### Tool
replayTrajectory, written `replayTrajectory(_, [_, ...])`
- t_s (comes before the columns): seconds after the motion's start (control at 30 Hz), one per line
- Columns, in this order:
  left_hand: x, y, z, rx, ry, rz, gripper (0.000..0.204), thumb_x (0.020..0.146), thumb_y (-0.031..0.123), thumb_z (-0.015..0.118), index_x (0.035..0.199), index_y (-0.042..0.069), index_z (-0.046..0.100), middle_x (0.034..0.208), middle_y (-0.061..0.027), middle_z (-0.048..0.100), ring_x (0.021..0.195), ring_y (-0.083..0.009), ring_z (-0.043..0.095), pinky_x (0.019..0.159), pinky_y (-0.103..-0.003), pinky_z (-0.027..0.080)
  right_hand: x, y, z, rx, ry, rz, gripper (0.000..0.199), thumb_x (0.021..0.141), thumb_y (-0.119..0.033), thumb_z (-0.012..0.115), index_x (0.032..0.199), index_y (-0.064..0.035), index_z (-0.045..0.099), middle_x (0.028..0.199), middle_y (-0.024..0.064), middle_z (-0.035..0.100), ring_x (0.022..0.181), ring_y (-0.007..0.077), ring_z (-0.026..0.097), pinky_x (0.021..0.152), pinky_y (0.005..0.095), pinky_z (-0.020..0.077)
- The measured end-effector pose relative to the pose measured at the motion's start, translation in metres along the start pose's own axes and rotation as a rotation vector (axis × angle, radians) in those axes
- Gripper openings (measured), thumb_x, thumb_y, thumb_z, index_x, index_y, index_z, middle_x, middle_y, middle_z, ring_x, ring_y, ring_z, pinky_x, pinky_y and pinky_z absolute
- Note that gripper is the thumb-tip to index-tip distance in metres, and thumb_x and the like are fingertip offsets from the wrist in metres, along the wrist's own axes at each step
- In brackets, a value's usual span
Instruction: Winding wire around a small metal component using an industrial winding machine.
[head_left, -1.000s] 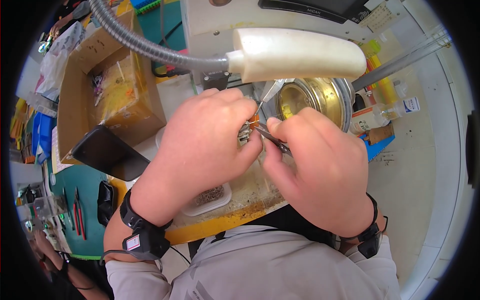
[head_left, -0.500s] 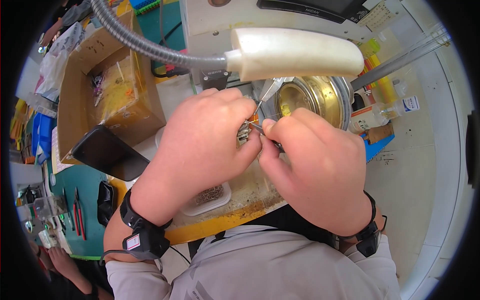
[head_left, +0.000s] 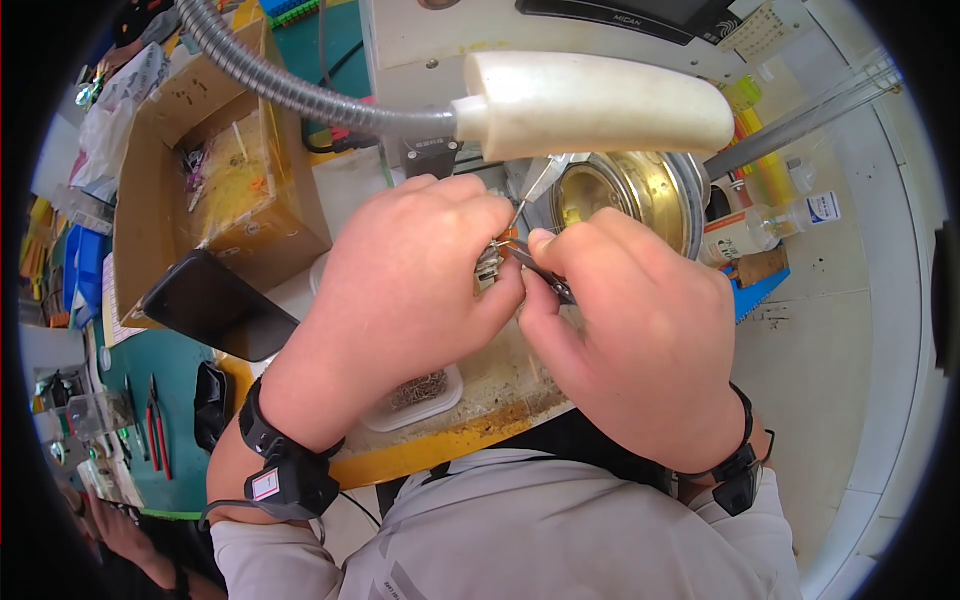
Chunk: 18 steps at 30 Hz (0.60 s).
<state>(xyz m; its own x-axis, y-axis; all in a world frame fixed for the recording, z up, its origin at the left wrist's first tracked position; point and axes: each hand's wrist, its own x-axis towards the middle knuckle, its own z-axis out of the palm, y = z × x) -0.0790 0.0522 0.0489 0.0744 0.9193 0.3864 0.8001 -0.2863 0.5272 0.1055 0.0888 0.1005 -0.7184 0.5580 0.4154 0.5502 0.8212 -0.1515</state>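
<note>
My left hand [head_left: 415, 265] is closed, its fingertips and thumb bent around a small silvery metal piece [head_left: 488, 264]. What exactly it pinches is mostly hidden behind the fingers. Between the thumb and fingers of my right hand [head_left: 635, 320] is a pair of dark tweezers [head_left: 545, 274], slanting so that the tips meet the small work at my left fingertips. A thin bright wire-like bit and a spot of orange show where the hands meet. Just beyond that spot, a narrow pointed metal nozzle [head_left: 538, 187] comes down close to my left fingers.
A white lamp head [head_left: 595, 105] on a flexible metal neck [head_left: 330, 112] hangs over the hands. Behind my right hand stands a round brass bowl [head_left: 630, 190]. To the left are a cardboard box [head_left: 270, 190], a black phone [head_left: 218, 305] and red-handled pliers [head_left: 158, 435]. A white tray [head_left: 415, 398] holds small metal parts.
The tweezers in my right hand have turned and now show more of their length. My left hand stays in place. At the lower left, another person's hand has shifted.
</note>
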Motion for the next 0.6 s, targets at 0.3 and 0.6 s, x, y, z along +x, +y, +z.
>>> replayTrajectory(0.3, [-0.0002,-0.0002,0.0,0.003,-0.007,-0.003,0.02,0.078,0.014,0.074,0.089,0.0,0.065,0.087,-0.0166,0.063,0.087,-0.041,0.062,0.074,-0.048,0.052,-0.0051,0.0066,-0.0029,0.031,-0.018,-0.069,0.018,0.078,-0.006,0.083,0.089,-0.0082,0.068,0.074,0.0062,0.06,0.055,0.0276,0.057,0.05,0.039,0.0447])
replayTrajectory(0.6, [0.0007,-0.0001,0.0009,-0.004,0.005,-0.001,0.018,0.078,0.013,0.073,0.089,0.001,0.066,0.086,-0.0161,0.063,0.086,-0.04,0.063,0.074,-0.047,0.051,-0.0007,0.0021,0.0013,-0.002,0.013,-0.017,0.016,0.081,-0.008,0.082,0.088,-0.0086,0.068,0.076,0.0064,0.061,0.057,0.0275,0.059,0.051,0.0384,0.0458])
